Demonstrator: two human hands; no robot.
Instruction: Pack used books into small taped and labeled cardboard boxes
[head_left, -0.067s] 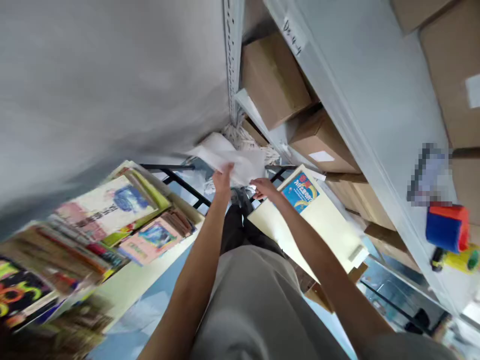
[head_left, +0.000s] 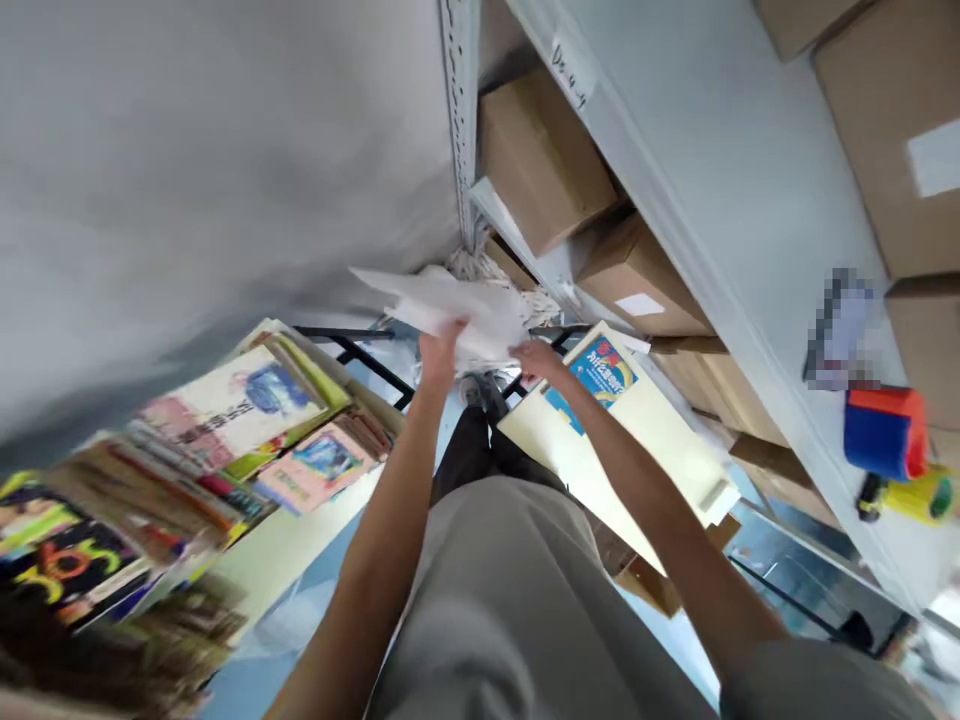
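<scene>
Far left of your fingers, books [head_left: 234,402] stand and lie in a packed row; at least three covers face up, but blur keeps you from counting the rest, and the nearest ones sink into shadow at the frame's edge. Your left hand [head_left: 441,358] grasps one white paper [head_left: 480,305] at its near edge, fingers bent onto it; any second layer is hard to make out. The paper spreads ahead of those fingers and across to your right hand [head_left: 536,360], whose curled fingertips meet its right edge; you cannot tell whether they pinch it. Just right of those fingers, one blue booklet [head_left: 604,368] lies on a pale table [head_left: 671,450], partly covered by your forearm. Farther right, at least six boxes [head_left: 547,165] sit on two shelf levels, several cut off, beside one yellow roll [head_left: 919,493].
</scene>
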